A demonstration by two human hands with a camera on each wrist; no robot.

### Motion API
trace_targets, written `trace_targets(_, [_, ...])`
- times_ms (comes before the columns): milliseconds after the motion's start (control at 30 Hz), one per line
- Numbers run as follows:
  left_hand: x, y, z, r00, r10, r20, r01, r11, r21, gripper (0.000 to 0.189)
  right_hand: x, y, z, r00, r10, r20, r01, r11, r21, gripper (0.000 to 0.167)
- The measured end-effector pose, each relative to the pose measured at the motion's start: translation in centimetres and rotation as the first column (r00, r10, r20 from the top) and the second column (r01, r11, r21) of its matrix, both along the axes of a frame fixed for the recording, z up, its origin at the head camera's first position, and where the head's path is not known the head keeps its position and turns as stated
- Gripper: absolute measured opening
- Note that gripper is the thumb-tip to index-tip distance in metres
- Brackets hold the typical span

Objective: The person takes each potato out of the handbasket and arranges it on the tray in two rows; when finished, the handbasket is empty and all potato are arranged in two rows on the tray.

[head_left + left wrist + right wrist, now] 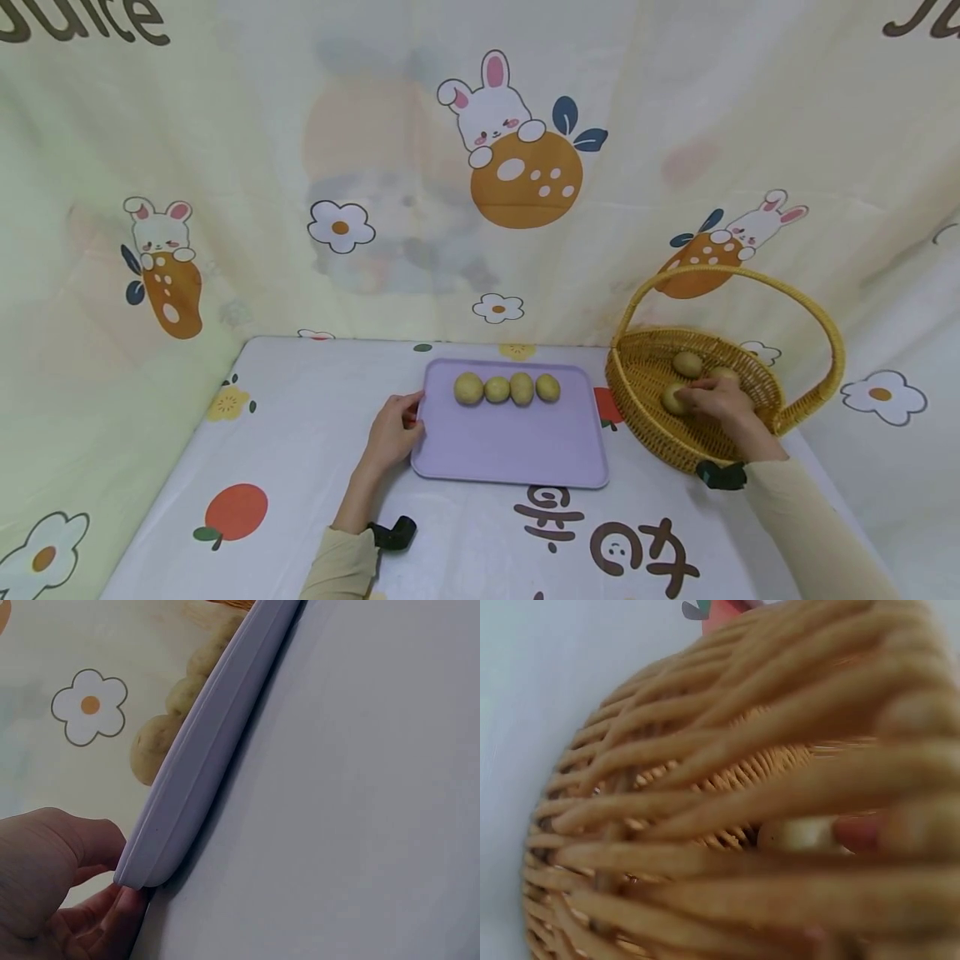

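Observation:
Near the middle of the table lies a purple tray (510, 450) with several potatoes (468, 389) in a row along its far side. My left hand (392, 432) holds the tray's left edge, and in the left wrist view the thumb and fingers (112, 915) sit round its corner. On the right, my right hand (722, 404) reaches into a wicker basket (637, 408) and grips a potato (672, 400) with its fingertips. Another potato (687, 363) lies behind it, and a third (723, 375) is partly covered by the hand. Basket weave hides most of that hand in the right wrist view.
The basket's tall handle (817, 333) arches over its opening, beside my right forearm. A patterned cloth (300, 467) covers the table. Behind the table hangs a printed curtain (405, 275).

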State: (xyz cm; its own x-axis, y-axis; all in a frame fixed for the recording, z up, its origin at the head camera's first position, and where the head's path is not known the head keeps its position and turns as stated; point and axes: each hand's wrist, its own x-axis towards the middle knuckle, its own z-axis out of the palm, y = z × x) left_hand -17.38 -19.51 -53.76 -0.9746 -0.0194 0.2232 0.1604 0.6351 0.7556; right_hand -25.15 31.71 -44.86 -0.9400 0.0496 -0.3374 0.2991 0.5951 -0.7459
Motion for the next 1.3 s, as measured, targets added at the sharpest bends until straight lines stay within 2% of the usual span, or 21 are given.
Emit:
trace_targets(133, [-0.1,0.0,0.0,1.0,0.0,0.008,0.0,1.0,0.002,0.051,0.0,0.0,0.0,1.0,0.011,0.025,-0.01,0.999,-0.052,0.04])
trace_targets(433, [-0.1,0.1,0.1,1.0,0.008,0.012,-0.008,1.0,0.002,0.051,0.1,-1.1,0.9,0.999,0.033,0.008,-0.032,0.994,-0.1,0.057])
trace_targets(800, [-0.1,0.1,0.1,1.0,0.007,0.0,-0.007,1.0,-0.011,0.051,0.5,-3.0,2.3,1.0,0.03,0.007,-0.029,0.991,-0.133,0.062])
trace_targets(1100, [0.0,0.1,0.1,1.0,0.007,-0.004,-0.007,1.0,-0.01,0.051,0.7,-4.2,2.4,0.999,0.01,-0.039,-0.016,0.986,-0.165,0.062])
trace_targets(1300, [0.0,0.1,0.0,1.0,0.006,-0.004,-0.006,1.0,-0.008,0.051,0.8,-4.8,2.7,0.997,0.031,-0.069,-0.044,0.982,-0.183,0.062])
